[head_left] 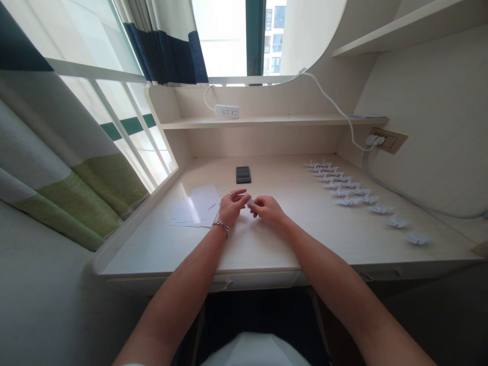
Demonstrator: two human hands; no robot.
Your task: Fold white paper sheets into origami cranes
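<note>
Left of the black case (243, 175) lie white sheets (198, 203). On its near side, the left hand (231, 207), partly open, and curled right hand (268, 209) pinch a small paper piece (250, 202); light, even pressure should suit it. Well right stand folded birds (348, 202).

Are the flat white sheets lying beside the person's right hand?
No, the flat white sheets lie beside the left hand, while folded white paper figures stand on the right side of the desk.
</note>
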